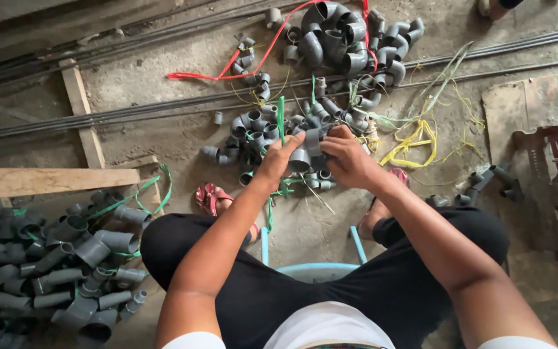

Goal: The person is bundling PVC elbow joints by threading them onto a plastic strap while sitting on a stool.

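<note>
On the concrete floor [182,139] ahead, I see my left hand [279,158] and right hand [347,161] both clenched on grey pipe fittings [303,155]. Loose fittings [253,132], green straps [281,116] and yellow string [414,139] crowd round; another heap [53,265] lies left.

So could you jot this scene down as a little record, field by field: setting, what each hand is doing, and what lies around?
Setting: concrete floor, seen from above a seated person
Left hand: grips a grey pipe fitting and a green strap
Right hand: on the same fitting
Ahead: heap of small fittings, larger elbows tied with red string
Lower left: fitting pile
Also: yellow string, wooden plank
</note>
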